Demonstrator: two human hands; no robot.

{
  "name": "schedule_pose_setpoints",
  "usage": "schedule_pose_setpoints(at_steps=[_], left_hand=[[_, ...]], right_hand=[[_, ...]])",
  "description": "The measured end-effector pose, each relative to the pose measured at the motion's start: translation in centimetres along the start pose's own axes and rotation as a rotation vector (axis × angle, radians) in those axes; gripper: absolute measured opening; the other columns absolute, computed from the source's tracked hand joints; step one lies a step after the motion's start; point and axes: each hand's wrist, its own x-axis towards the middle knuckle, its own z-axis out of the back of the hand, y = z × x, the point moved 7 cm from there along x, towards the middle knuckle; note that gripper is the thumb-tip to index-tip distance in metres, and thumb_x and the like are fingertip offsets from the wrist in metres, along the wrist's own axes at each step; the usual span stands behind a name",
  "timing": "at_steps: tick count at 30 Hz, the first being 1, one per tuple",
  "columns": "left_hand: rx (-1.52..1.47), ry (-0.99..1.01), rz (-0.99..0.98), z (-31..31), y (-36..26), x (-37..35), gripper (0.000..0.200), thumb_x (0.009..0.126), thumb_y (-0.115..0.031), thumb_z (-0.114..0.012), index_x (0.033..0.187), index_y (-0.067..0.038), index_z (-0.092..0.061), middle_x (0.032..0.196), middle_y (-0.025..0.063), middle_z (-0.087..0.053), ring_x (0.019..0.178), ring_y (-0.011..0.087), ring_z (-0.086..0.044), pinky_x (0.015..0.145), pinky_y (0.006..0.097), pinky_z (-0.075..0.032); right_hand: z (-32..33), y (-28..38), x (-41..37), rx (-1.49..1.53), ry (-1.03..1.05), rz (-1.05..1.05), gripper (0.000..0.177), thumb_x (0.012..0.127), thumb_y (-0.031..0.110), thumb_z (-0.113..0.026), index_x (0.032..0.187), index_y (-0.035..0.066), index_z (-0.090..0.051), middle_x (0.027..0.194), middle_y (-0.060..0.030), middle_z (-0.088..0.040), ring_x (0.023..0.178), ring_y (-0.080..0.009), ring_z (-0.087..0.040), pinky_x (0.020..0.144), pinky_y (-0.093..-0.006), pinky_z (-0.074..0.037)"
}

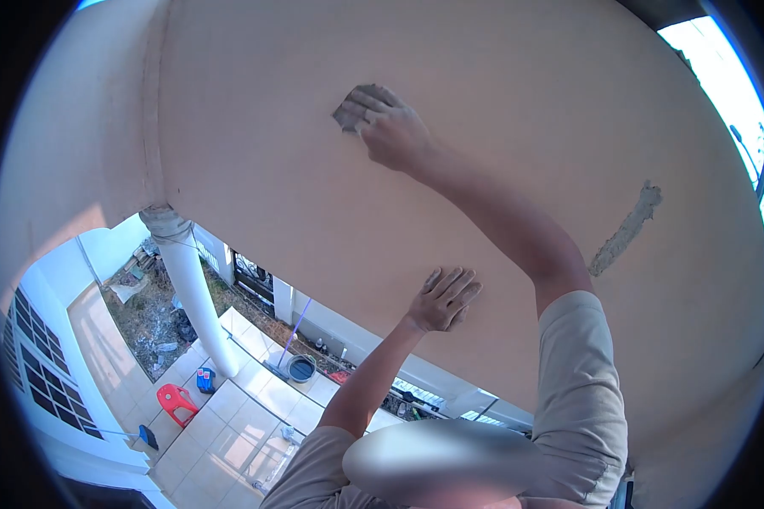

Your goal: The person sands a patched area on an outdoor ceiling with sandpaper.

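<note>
My right hand (392,129) is raised high against a beige painted surface (484,93). Its fingers press a dark grey piece of sandpaper (345,114) flat on that surface; part of the sheet is hidden under the fingers. Lower down, my left hand (444,301) rests on the same surface with fingers spread and nothing in it. Both hands look dusty. To the right of my right forearm, a rough grey strip of filler (626,229) runs slanting across the paint.
Far below, a white column (191,288) rises from the tiled floor (229,424). A red plastic stool (176,403), a blue container (205,379), a dark bucket (300,368) and a blue broom (148,438) stand there. Rubble (161,327) lies beyond the tiles.
</note>
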Motion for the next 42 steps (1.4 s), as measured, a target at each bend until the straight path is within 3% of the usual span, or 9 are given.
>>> schedule_pose_setpoints(at_steps=[3,6,12,16,17,23,30,37,42], left_hand=[[-0.003,0.0,0.013,0.0,-0.2,0.0,0.04,0.096,-0.033,-0.041,0.13,-0.021,-0.059,0.143,0.0065,-0.05,0.139,0.0249,-0.039,0.12,0.0476,-0.015],[0.014,0.014,0.02,0.2,0.1,-0.4,0.041,0.096,-0.033,-0.041,0.132,-0.022,-0.057,0.145,0.0059,-0.048,0.139,0.0239,-0.038,0.12,0.0479,-0.014],[-0.013,0.004,0.052,0.3,0.0,-0.4,0.042,0.096,-0.033,-0.04,0.133,-0.021,-0.056,0.146,0.0057,-0.046,0.141,0.0233,-0.035,0.12,0.0482,-0.014],[0.011,0.038,0.022,0.1,0.0,-0.3,0.041,0.096,-0.032,-0.041,0.133,-0.022,-0.056,0.146,0.0054,-0.046,0.141,0.0234,-0.035,0.12,0.049,-0.014],[0.028,0.03,0.052,0.2,0.3,-0.8,0.041,0.096,-0.032,-0.041,0.133,-0.022,-0.056,0.146,0.0054,-0.046,0.141,0.0234,-0.035,0.12,0.049,-0.014],[0.006,0.083,0.05,-0.1,0.0,-1.5,0.042,0.095,-0.032,-0.043,0.135,-0.027,-0.054,0.148,0.0006,-0.044,0.142,0.0215,-0.034,0.12,0.0496,-0.012],[0.051,0.112,0.127,-1.4,-0.1,-3.3,0.044,0.092,-0.034,-0.047,0.135,-0.028,-0.054,0.149,0.004,-0.042,0.143,0.0268,-0.031,0.118,0.0553,-0.013],[-0.061,0.306,0.6,1.2,3.3,-11.5,0.054,0.098,-0.035,-0.041,0.149,-0.021,-0.037,0.158,0.0134,-0.024,0.146,0.0398,-0.018,0.114,0.0645,-0.008],[0.008,0.185,0.797,3.8,9.8,-8.9,0.064,0.099,-0.037,-0.038,0.154,-0.009,-0.021,0.16,0.0205,-0.013,0.147,0.0438,-0.007,0.112,0.0659,-0.006]], right_hand=[[6.7,-13.7,6.0,0.157,0.166,-0.745,0.027,0.081,0.007,-0.056,0.102,0.008,-0.072,0.095,-0.012,-0.072,0.094,-0.0247,-0.068,0.094,-0.0404,-0.047],[3.2,-10.1,6.3,-0.047,-0.399,-0.442,0.025,0.084,0.009,-0.054,0.102,0.005,-0.072,0.102,-0.0139,-0.071,0.104,-0.0248,-0.065,0.099,-0.0413,-0.045],[-4.9,7.1,1.3,0.14,-0.089,0.131,0.037,0.091,0.03,-0.056,0.118,0.008,-0.067,0.129,-0.0018,-0.062,0.129,-0.0204,-0.049,0.114,-0.0395,-0.03],[4.5,-12.0,8.1,0.049,-0.059,-0.466,0.022,0.081,0.008,-0.054,0.093,0.002,-0.071,0.091,-0.0176,-0.07,0.089,-0.0294,-0.069,0.079,-0.04,-0.055],[6.1,-15.0,8.4,0.301,0.205,-0.748,0.029,0.085,0.007,-0.052,0.107,-0.004,-0.066,0.12,-0.0262,-0.061,0.118,-0.0348,-0.056,0.102,-0.0442,-0.039],[-3.6,8.7,-5.4,0.051,0.034,0.191,0.035,0.083,0.011,-0.057,0.115,0.003,-0.068,0.135,-0.0096,-0.059,0.134,-0.0234,-0.046,0.115,-0.0427,-0.03],[6.4,-9.8,-3.1,-0.057,-0.242,-0.27,0.036,0.084,0.008,-0.055,0.118,0.005,-0.067,0.133,-0.0071,-0.06,0.13,-0.0241,-0.05,0.113,-0.0459,-0.032],[2.1,8.7,-18.7,0.098,0.097,-0.091,0.035,0.086,0.012,-0.056,0.12,0.008,-0.065,0.133,-0.0019,-0.059,0.132,-0.0233,-0.047,0.114,-0.0503,-0.03],[13.4,-10.1,-18.4,-0.216,-0.098,-0.411,0.036,0.09,0.012,-0.054,0.125,0.011,-0.064,0.135,-0.0007,-0.059,0.132,-0.022,-0.049,0.114,-0.0527,-0.028]])
